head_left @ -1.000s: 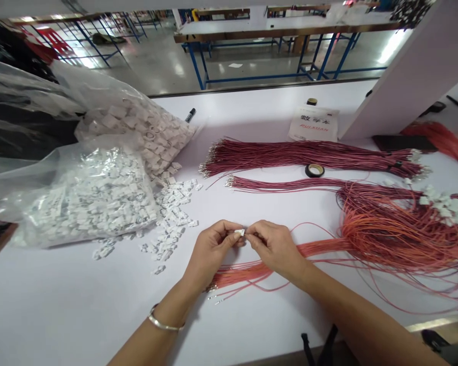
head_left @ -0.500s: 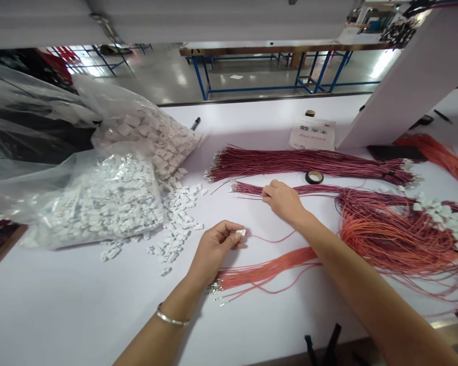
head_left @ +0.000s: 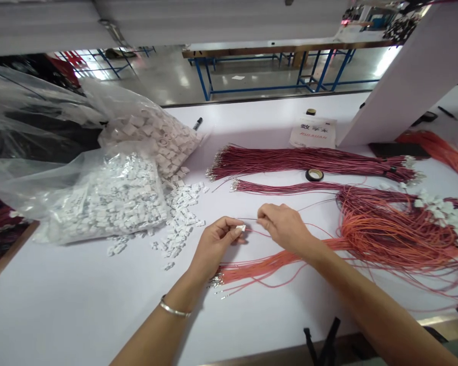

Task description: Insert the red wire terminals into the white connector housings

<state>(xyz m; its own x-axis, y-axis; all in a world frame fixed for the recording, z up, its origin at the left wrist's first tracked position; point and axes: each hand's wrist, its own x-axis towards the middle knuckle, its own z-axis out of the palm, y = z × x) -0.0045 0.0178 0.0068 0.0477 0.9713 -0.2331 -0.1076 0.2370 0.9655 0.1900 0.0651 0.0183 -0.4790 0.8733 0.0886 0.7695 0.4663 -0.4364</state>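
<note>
Where the hands meet: on the near side of the tape roll (head_left: 314,175) and to its left, low over the desk (head_left: 80,305)
Left hand (head_left: 213,244): forearm slants up from the near desk edge with a bracelet (head_left: 174,309) at the wrist; palm turned inward; fingers pinched shut on a small white connector (head_left: 240,228)
Right hand (head_left: 284,229): forearm comes in from nearer and right of the tape roll; knuckles up; fingers closed in a pinch on a thin dark wire (head_left: 252,219); its free tip points at the connector, just short of it
Connector: held between the two hands, just off the desk
Orange wire bundle (head_left: 267,264): nearer than the tape roll, passing under the right wrist
Loose connectors (head_left: 183,213): well left of the tape roll, spilled beside a clear bag (head_left: 110,198)
</note>
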